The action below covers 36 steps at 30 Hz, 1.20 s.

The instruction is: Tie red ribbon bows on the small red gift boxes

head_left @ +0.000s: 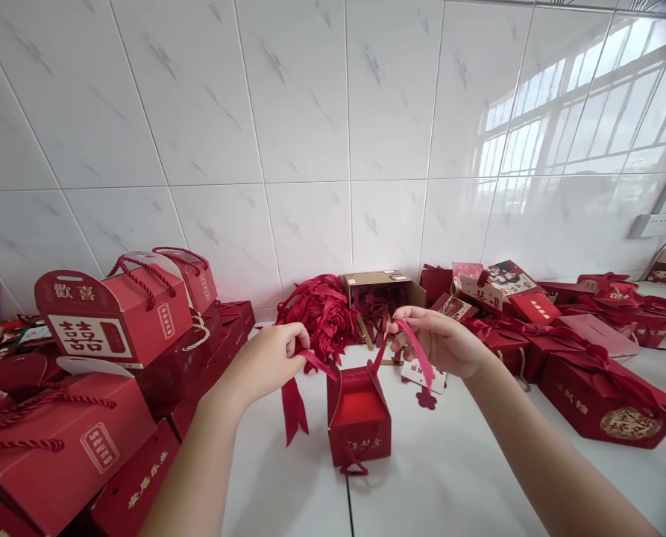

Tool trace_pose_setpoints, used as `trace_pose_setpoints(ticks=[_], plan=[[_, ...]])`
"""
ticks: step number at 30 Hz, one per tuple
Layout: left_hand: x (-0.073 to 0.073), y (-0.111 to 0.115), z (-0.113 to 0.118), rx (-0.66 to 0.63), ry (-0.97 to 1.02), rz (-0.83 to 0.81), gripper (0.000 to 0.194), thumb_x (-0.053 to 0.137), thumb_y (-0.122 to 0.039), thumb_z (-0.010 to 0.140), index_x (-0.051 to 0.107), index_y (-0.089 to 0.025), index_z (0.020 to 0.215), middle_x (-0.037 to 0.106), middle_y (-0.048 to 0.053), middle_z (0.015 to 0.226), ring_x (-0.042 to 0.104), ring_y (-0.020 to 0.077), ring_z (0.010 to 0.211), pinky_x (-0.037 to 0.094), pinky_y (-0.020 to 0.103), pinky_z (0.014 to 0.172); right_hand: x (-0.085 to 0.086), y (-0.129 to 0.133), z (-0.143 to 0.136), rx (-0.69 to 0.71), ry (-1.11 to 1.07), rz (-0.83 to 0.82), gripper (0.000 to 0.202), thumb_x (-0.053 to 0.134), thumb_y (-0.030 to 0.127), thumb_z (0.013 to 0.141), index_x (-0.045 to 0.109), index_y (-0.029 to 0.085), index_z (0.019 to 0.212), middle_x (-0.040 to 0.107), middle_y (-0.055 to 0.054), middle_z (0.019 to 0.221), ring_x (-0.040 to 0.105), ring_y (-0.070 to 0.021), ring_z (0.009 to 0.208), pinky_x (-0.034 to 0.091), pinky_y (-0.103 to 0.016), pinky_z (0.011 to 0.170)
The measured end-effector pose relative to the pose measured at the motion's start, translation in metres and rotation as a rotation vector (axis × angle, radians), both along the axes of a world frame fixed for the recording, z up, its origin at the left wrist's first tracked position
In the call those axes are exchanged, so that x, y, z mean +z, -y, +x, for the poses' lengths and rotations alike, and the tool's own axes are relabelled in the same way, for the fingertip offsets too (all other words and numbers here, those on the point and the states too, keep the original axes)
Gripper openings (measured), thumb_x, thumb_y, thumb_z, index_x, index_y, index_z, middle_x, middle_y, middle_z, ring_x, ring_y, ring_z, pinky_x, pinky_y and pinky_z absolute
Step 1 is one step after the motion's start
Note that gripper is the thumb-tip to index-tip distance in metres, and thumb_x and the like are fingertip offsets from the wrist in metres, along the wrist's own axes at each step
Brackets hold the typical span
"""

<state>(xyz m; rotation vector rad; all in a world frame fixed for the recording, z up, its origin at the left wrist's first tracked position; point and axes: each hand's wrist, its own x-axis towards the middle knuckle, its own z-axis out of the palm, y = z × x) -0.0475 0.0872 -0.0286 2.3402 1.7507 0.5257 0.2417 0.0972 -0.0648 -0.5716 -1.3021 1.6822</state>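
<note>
A small dark red gift box (pixel 360 440) stands upright on the white table in front of me, its top partly open. From its sides runs a red ribbon (pixel 295 410). My left hand (pixel 274 365) pinches one part of it at the box's upper left, and the ribbon's tail hangs below the fingers. My right hand (pixel 436 339) is closed on the other part, up and to the right of the box, with its end draped down over the fingers. A red twisted cord (pixel 355 468) hangs at the box's front. Behind my right hand lies a white card tag (pixel 422 375).
A heap of red ribbons (pixel 318 309) and a cardboard carton (pixel 385 280) stand against the tiled wall. Stacked red boxes with rope handles (pixel 120 313) fill the left. More ribboned boxes (pixel 606 395) crowd the right. A power strip (pixel 657 225) is on the wall.
</note>
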Motion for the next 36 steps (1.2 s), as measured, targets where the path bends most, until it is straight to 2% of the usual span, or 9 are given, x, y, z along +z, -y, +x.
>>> trace_pose_setpoints(ticks=[4, 7, 12, 18, 21, 24, 29, 32, 36], plan=[[0.004, 0.003, -0.003, 0.053, -0.006, 0.089, 0.01, 0.05, -0.031, 0.075, 0.056, -0.023, 0.07, 0.051, -0.003, 0.059, 0.045, 0.0145, 0.053, 0.028, 0.025, 0.046, -0.006, -0.001, -0.008, -0.015, -0.115, 0.026, 0.026, 0.074, 0.026, 0.072, 0.06, 0.022, 0.094, 0.067, -0.001, 0.095, 0.068, -0.0162, 0.078, 0.052, -0.024, 0.062], [0.005, 0.005, -0.007, 0.066, 0.013, 0.125, 0.01, 0.053, -0.032, 0.074, 0.055, -0.024, 0.068, 0.059, -0.003, 0.063, 0.052, 0.0164, 0.057, 0.031, 0.026, 0.047, -0.011, -0.003, -0.011, -0.033, -0.175, 0.024, 0.035, 0.084, 0.029, 0.062, 0.059, 0.022, 0.086, 0.067, 0.004, 0.077, 0.069, -0.0142, 0.069, 0.048, -0.019, 0.051], [0.003, 0.005, -0.011, -0.06, 0.229, 0.031, 0.009, 0.057, -0.031, 0.076, 0.061, -0.027, 0.083, 0.071, 0.0, 0.083, 0.066, 0.0204, 0.078, 0.046, 0.028, 0.062, -0.012, -0.005, -0.013, -0.188, -0.239, -0.044, 0.037, 0.082, 0.042, 0.063, 0.053, 0.02, 0.068, 0.057, 0.008, 0.053, 0.06, -0.0086, 0.049, 0.041, -0.016, 0.041], [-0.001, 0.0, 0.007, -0.141, 0.723, 0.032, 0.016, 0.066, -0.033, 0.076, 0.06, -0.024, 0.087, 0.07, 0.002, 0.096, 0.066, 0.0187, 0.092, 0.049, 0.03, 0.083, -0.01, -0.005, -0.018, -0.334, -0.234, 0.051, 0.032, 0.078, 0.04, 0.07, 0.054, 0.019, 0.069, 0.058, 0.006, 0.054, 0.058, -0.0077, 0.049, 0.044, -0.016, 0.046], [-0.007, -0.006, 0.022, -0.099, 1.06, 0.016, 0.024, 0.073, -0.033, 0.071, 0.054, -0.02, 0.077, 0.069, 0.0, 0.083, 0.065, 0.0148, 0.079, 0.049, 0.027, 0.078, -0.01, -0.004, -0.02, -0.4, -0.227, 0.126, 0.029, 0.075, 0.04, 0.074, 0.056, 0.02, 0.071, 0.059, 0.005, 0.056, 0.058, -0.0078, 0.05, 0.044, -0.017, 0.047], [-0.009, -0.009, 0.03, -0.109, 1.368, -0.051, 0.028, 0.077, -0.02, 0.066, 0.05, -0.019, 0.076, 0.067, -0.002, 0.077, 0.064, 0.0124, 0.073, 0.051, 0.024, 0.071, -0.008, 0.0, -0.021, -0.44, -0.232, 0.184, 0.026, 0.073, 0.038, 0.077, 0.056, 0.02, 0.073, 0.058, 0.005, 0.056, 0.057, -0.0073, 0.05, 0.044, -0.017, 0.047], [0.001, -0.008, 0.024, -0.145, 1.742, -0.303, 0.019, 0.063, -0.005, 0.066, 0.056, -0.018, 0.078, 0.068, 0.0, 0.076, 0.065, 0.0122, 0.066, 0.052, 0.022, 0.061, -0.002, 0.007, -0.022, -0.508, -0.22, 0.267, 0.025, 0.073, 0.038, 0.078, 0.057, 0.019, 0.072, 0.058, 0.005, 0.056, 0.056, -0.0068, 0.05, 0.043, -0.017, 0.048], [0.005, -0.009, 0.019, -0.125, 1.791, -0.272, 0.014, 0.059, -0.005, 0.069, 0.06, -0.017, 0.077, 0.069, 0.0, 0.073, 0.066, 0.0123, 0.063, 0.052, 0.022, 0.06, 0.001, 0.011, -0.024, -0.538, -0.198, 0.29, 0.027, 0.074, 0.039, 0.076, 0.057, 0.019, 0.07, 0.058, 0.004, 0.056, 0.056, -0.007, 0.049, 0.042, -0.017, 0.047], [0.006, -0.01, 0.015, -0.133, 1.692, -0.146, 0.012, 0.065, -0.012, 0.073, 0.067, -0.015, 0.085, 0.071, 0.003, 0.077, 0.07, 0.0161, 0.073, 0.055, 0.025, 0.067, 0.003, 0.013, -0.024, -0.56, -0.191, 0.293, 0.027, 0.074, 0.039, 0.076, 0.057, 0.019, 0.07, 0.058, 0.004, 0.056, 0.055, -0.007, 0.05, 0.042, -0.017, 0.047]])
